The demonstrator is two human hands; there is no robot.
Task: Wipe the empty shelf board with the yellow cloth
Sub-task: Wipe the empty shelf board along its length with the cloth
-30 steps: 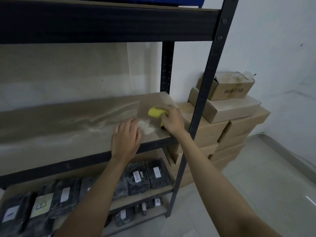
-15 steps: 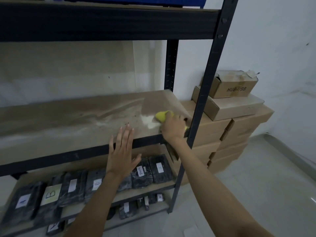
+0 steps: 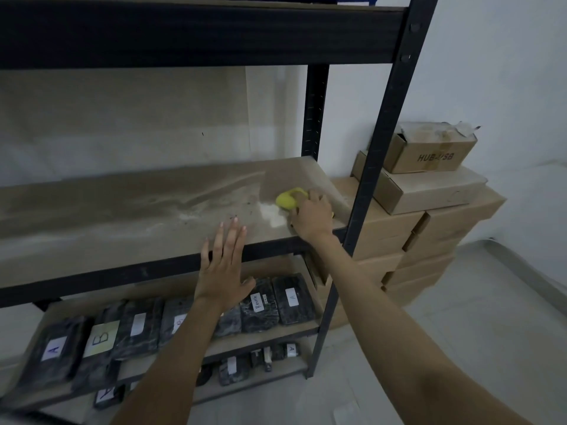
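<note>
Head view — right hand [image 3: 311, 217] fingers closed on yellow cloth [image 3: 287, 199], left hand [image 3: 222, 269] fingers spread

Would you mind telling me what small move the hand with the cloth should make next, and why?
Probably sweep the cloth leftward along the board. The right hand presses it at the right end, beside a white dust patch, and pale streaks cover the board farther left.

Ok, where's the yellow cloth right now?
In the head view, the cloth sits under the right hand at the right end of the dusty shelf board, near the front right post, beside a pale dust pile.
</note>
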